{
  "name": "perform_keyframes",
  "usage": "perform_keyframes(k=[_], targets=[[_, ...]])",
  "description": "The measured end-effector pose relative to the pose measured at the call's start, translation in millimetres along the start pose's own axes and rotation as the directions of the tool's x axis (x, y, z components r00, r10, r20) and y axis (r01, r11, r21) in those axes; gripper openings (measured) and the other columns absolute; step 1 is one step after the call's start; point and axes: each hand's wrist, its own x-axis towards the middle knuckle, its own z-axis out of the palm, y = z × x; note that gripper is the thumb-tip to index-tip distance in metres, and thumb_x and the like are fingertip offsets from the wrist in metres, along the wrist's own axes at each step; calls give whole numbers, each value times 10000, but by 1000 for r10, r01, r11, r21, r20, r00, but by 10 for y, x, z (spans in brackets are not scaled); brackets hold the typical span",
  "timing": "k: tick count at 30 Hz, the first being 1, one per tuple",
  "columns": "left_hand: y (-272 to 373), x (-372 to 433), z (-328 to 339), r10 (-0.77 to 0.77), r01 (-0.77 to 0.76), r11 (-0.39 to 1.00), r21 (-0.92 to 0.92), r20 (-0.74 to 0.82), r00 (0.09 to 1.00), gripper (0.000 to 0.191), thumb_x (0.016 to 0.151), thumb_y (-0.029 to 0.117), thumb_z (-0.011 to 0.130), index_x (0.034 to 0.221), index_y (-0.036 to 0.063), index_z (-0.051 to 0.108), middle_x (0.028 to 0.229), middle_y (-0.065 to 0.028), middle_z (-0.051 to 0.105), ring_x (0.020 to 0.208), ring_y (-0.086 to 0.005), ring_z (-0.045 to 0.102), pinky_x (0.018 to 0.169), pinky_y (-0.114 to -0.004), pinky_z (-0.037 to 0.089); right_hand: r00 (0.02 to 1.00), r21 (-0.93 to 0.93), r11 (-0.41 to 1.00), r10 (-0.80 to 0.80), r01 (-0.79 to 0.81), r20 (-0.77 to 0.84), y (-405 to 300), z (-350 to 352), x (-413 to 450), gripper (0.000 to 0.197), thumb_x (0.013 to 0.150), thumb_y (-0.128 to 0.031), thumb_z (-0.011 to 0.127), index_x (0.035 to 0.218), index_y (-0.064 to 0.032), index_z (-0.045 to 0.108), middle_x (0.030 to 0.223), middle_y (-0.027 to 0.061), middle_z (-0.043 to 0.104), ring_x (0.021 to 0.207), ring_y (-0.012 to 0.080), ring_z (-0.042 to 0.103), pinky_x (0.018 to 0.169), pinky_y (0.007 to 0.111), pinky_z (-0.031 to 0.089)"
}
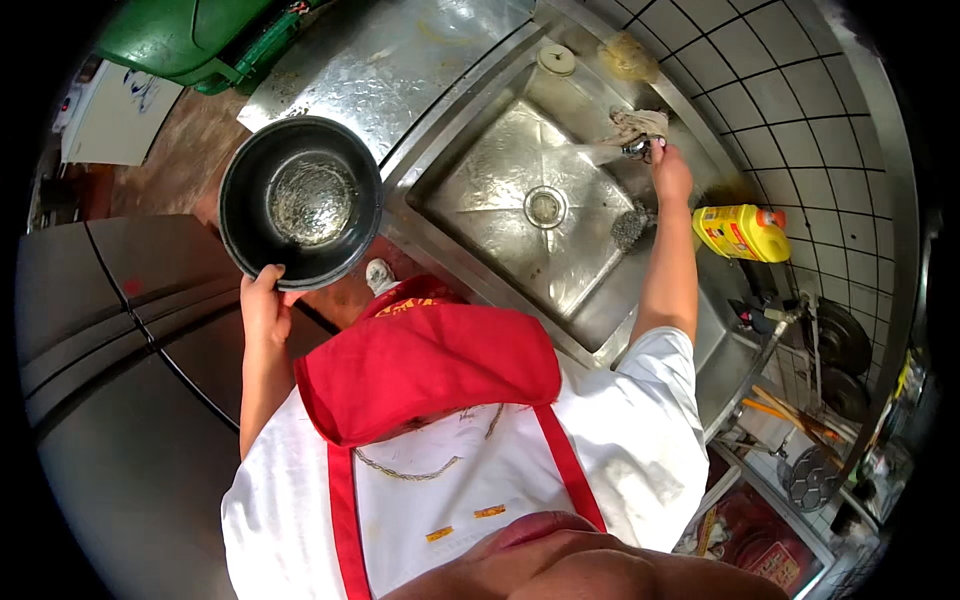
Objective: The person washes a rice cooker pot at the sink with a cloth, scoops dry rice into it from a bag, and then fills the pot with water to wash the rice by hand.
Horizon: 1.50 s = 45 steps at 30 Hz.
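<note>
My left hand grips the near rim of a round black basin, thumb over the edge. The basin is tilted beside the sink, its inside shiny and wet-looking. My right hand reaches across the stainless-steel sink and closes on a metal tap. A whitish blurred stream, apparently water, runs from the tap's end over the sink. A crumpled beige cloth hangs at the tap. Below my right hand, a steel-wool scrubber lies at the sink's side. The round drain is uncovered.
A yellow plastic jug lies right of my forearm, by the tiled wall. A round pale lid and a yellowish sponge-like lump are at the sink's far corner. A steel counter adjoins the sink; a green bin stands beyond.
</note>
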Motion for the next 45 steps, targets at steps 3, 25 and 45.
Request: perform_keyframes(k=[3,25,45], targets=[[-34,107,-132,-21,20,999,-24,-39,999,282,700,-18,407,977,-67,431,819,-127,539,641,-225,591,502,-308,550,999,-199,980,13,-19,-29,168,190,171,424,851,-391,318,837,-23,527,634,161,571,610,311,558,580,385,424],[-127,624,-2062,12,-176,911,-373,-402,915,266,699,-41,383,952,-115,416,852,-174,539,653,-257,589,513,-314,548,850,845,-216,99,-489,517,1014,1166,-441,385,798,-437,397,774,-82,543,811,50,594,618,175,531,495,300,415],[789,1293,-2971,107,-392,797,-459,-532,840,255,706,-38,389,954,-88,417,841,-162,515,630,-220,551,515,-316,505,788,807,302,541,-508,293,-1409,829,70,269,808,-324,458,982,-132,528,847,102,567,752,217,557,590,338,475]])
